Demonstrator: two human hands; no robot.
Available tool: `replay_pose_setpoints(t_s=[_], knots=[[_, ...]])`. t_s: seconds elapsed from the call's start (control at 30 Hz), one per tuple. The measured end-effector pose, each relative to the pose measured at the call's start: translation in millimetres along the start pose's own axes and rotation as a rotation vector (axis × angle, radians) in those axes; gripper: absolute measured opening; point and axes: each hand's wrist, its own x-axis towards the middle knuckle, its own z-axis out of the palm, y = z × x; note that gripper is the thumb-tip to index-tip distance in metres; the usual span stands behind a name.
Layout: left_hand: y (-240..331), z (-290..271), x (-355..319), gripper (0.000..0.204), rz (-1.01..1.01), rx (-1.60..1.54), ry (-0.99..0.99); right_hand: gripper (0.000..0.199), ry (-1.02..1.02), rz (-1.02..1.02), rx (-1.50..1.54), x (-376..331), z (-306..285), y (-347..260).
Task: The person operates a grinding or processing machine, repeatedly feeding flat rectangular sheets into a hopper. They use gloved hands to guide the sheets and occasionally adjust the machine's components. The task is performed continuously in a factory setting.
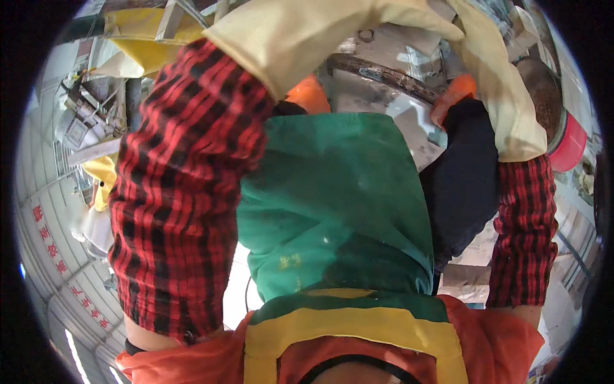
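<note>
Both my arms wear red and black checked sleeves and long cream gloves. My left hand [339, 29] reaches up and across the top of the view. My right hand [502, 89] rises along the right side, and the two gloves meet near the upper edge. The fingers are hidden, so I cannot see what either hand holds. Below the gloves lies a dark rusty curved bar [384, 72] on pale grey metal. A green apron [332, 205] hangs down the middle of the view.
A red cylinder [569, 146] with a rusty brown top stands at the right. Dark blue cloth [464, 176] hangs beside the apron, with orange patches [310, 96] above it. Yellow material [137, 41] and metal framing are at the upper left.
</note>
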Motion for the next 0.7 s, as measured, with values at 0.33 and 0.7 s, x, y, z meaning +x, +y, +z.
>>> replay_pose_setpoints(t_s=[0.33, 0.7], knots=[[-32, -29, -128, 0.084, -0.453, 0.141, -0.754, 0.023, 0.313, 0.331, -0.321, 7, -69, 43], [55, -11, -101, 0.039, -0.325, -0.039, -0.351, 0.020, 0.349, 0.175, 0.451, 13, -29, 51]])
